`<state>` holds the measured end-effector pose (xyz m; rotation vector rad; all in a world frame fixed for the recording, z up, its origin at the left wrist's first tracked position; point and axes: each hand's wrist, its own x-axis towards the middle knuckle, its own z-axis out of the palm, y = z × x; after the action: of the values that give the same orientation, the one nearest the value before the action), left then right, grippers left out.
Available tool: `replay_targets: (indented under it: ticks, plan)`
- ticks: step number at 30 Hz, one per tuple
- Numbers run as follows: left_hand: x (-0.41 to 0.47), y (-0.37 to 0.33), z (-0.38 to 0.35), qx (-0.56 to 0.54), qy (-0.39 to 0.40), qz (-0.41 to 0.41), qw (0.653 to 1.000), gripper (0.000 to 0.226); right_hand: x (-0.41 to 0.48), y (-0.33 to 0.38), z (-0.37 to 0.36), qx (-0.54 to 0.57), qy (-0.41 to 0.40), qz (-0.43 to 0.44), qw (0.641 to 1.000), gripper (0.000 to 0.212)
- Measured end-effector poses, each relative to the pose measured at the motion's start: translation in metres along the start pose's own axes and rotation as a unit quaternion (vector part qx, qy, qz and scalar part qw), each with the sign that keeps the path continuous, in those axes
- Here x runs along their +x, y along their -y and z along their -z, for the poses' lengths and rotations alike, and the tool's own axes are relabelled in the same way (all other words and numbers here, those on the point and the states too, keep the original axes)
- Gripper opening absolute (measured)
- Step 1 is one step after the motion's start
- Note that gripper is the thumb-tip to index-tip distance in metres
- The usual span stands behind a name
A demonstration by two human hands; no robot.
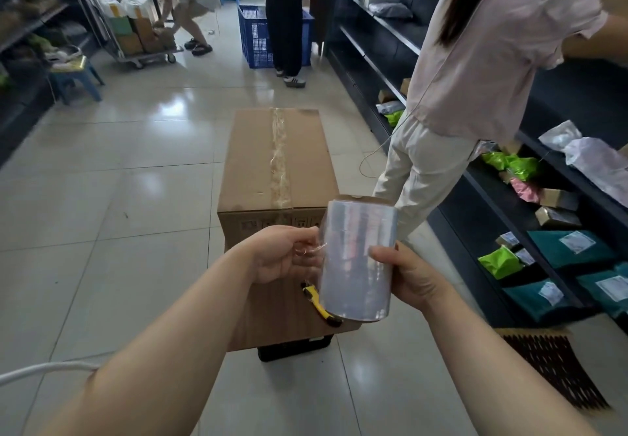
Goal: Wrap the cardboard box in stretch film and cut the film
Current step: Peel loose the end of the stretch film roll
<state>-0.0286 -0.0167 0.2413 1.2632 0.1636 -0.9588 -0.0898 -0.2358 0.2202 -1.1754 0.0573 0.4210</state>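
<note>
A brown cardboard box (258, 160), taped along its top seam, stands on the tiled floor ahead of me. In front of it I hold a roll of clear stretch film (356, 262) upright. My right hand (413, 279) grips the roll's right side. My left hand (282, 255) pinches the loose end of the film at the roll's left edge. A yellow utility knife (317, 304) lies on a wood-patterned surface (272, 320) below the roll, partly hidden by it.
A person in light clothes (475, 71) stands close on the right, beside dark shelves (560, 224) of parcels. Two more people are at the far end, by a blue crate (255, 37) and a trolley (136, 34). A blue stool (76, 76) stands at left.
</note>
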Motion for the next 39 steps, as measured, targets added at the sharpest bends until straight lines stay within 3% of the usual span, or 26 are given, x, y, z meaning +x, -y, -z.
replay_targets:
  ticks: [7, 12, 19, 23, 25, 27, 29, 32, 34, 39]
  plan:
    - [0.002, -0.002, -0.002, 0.072, -0.019, -0.008, 0.997, 0.023, 0.005, 0.0, -0.001, -0.013, 0.004, 0.002, 1.0, 0.065]
    - [-0.001, -0.005, 0.002, 0.057, -0.008, -0.015, 0.998, 0.017, 0.004, 0.0, -0.002, -0.022, 0.007, -0.004, 1.0, 0.07]
    - [0.003, 0.001, 0.015, -0.008, -0.169, -0.181, 0.969, 0.005, 0.004, -0.004, 0.004, -0.022, -0.054, 0.015, 0.998, 0.079]
    - [0.0, 0.004, 0.015, -0.02, -0.143, -0.105, 0.984, 0.015, 0.003, -0.006, 0.002, -0.026, -0.062, 0.014, 0.998, 0.09]
    - [-0.001, 0.004, 0.016, -0.041, -0.098, -0.035, 0.994, 0.019, 0.002, -0.006, 0.001, -0.03, -0.06, 0.015, 0.998, 0.088]
    - [-0.003, 0.005, 0.019, -0.047, -0.055, 0.03, 0.997, 0.037, 0.001, -0.005, 0.0, -0.04, -0.059, 0.013, 0.997, 0.079]
    - [-0.004, 0.006, 0.021, -0.027, -0.023, 0.053, 0.998, 0.044, 0.001, -0.004, 0.0, -0.047, -0.061, 0.011, 0.997, 0.076]
    - [-0.007, 0.007, 0.018, -0.031, 0.015, 0.034, 0.999, 0.021, 0.001, -0.005, 0.001, -0.055, -0.069, 0.01, 0.996, 0.079]
    - [-0.007, 0.009, 0.016, -0.044, -0.004, 0.007, 0.999, 0.01, 0.0, -0.006, 0.002, -0.062, -0.07, 0.012, 0.996, 0.079]
    - [-0.006, 0.016, 0.019, -0.029, -0.094, -0.091, 0.991, 0.019, 0.001, -0.012, 0.004, -0.074, -0.098, 0.025, 0.992, 0.077]
